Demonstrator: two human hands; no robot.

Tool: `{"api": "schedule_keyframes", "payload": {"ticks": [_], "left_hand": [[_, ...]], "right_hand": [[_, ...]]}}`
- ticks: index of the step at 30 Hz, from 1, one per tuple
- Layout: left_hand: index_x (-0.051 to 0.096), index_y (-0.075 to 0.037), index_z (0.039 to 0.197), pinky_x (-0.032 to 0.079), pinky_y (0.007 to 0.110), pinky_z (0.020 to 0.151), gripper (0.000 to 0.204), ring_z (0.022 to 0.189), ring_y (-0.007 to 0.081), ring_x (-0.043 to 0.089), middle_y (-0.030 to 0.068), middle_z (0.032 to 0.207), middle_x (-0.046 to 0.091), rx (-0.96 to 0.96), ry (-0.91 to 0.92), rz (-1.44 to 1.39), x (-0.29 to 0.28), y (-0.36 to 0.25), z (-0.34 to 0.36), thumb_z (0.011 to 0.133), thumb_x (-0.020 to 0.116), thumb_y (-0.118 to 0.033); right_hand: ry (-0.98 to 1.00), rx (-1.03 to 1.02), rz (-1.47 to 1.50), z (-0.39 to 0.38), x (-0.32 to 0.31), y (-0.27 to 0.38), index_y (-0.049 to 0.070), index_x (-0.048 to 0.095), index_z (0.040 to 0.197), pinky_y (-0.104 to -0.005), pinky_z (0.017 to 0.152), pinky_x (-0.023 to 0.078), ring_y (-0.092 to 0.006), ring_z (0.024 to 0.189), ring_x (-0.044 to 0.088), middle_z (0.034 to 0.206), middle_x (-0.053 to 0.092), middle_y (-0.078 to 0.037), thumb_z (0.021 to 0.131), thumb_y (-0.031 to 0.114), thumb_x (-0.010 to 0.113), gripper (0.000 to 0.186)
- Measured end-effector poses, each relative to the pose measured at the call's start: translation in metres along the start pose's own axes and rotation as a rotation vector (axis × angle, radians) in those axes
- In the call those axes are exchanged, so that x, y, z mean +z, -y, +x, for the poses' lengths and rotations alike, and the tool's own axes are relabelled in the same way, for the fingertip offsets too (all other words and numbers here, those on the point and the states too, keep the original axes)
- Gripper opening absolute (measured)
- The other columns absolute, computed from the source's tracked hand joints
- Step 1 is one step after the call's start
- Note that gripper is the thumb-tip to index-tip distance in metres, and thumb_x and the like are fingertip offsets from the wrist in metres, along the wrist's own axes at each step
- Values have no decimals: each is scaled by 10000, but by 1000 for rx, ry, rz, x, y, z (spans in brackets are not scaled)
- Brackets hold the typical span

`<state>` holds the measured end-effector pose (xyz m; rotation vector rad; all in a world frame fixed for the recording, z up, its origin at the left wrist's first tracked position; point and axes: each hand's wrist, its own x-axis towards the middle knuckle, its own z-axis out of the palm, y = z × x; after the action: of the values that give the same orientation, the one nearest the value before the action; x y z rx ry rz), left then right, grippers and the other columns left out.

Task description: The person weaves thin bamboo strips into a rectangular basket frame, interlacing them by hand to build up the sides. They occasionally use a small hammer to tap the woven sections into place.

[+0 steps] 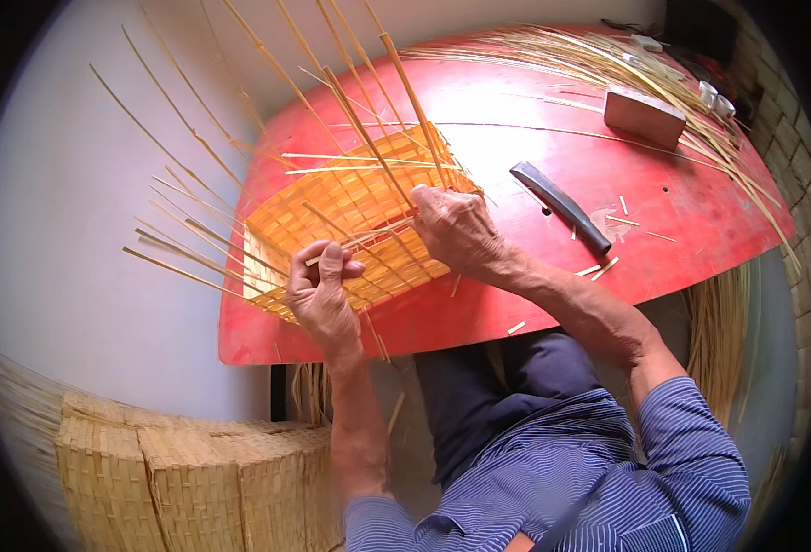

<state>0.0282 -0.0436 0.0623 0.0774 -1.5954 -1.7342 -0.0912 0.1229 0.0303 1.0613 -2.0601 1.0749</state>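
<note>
A half-woven yellow bamboo basket lies tilted on the red tabletop, with long upright stakes and loose strip ends sticking out past its rim. My left hand is at the basket's near side, thumb and fingers pinched on a thin pale bamboo strip. My right hand is inside the basket's right part, fingers curled around the strip near the base of a thick stake; its fingertips are partly hidden. A dark cleaver-like tool lies to the right, among small cut offcuts.
A brick-like block and long loose strips lie along the back right, with small white objects beside them. A stack of woven bamboo pieces stands at lower left. A bundle of strips hangs below the table's right side.
</note>
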Motion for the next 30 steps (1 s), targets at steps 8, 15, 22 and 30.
{"api": "schedule_keyframes", "payload": {"ticks": [8, 15, 22, 30], "left_hand": [[693, 17, 1062, 555, 256, 643, 148, 681, 99, 646, 53, 832, 695, 182, 138, 544, -40, -8, 33, 980, 680, -105], [742, -23, 1034, 577, 339, 770, 138, 909, 256, 726, 117, 1019, 741, 531, 203, 1013, -44, 2, 63, 927, 709, -104], [722, -48, 1004, 576, 419, 804, 133, 951, 322, 712, 73, 1206, 696, 363, 376, 1461, -52, -8, 32, 932, 683, -153], [638, -116, 1280, 598, 406, 716, 352, 903, 326, 715, 129, 1265, 628, 638, 310, 1244, -14, -5, -8, 932, 673, -152]], "right_hand": [[19, -11, 17, 1, -8, 4, 47, 558, 917, -442, 611, 529, -347, 724, 673, 767, 641, -146, 837, 187, 781, 276], [16, -8, -18, 1, -3, 7, 62, 557, 885, -439, 588, 519, -324, 697, 669, 727, 634, -124, 832, 183, 786, 265], [40, -15, -82, 6, 2, 1, 59, 543, 885, -433, 584, 523, -326, 685, 677, 716, 644, -125, 848, 226, 778, 291], [139, 59, -141, 11, 0, 6, 55, 523, 882, -435, 562, 518, -332, 674, 681, 712, 644, -126, 865, 282, 768, 335]]}}
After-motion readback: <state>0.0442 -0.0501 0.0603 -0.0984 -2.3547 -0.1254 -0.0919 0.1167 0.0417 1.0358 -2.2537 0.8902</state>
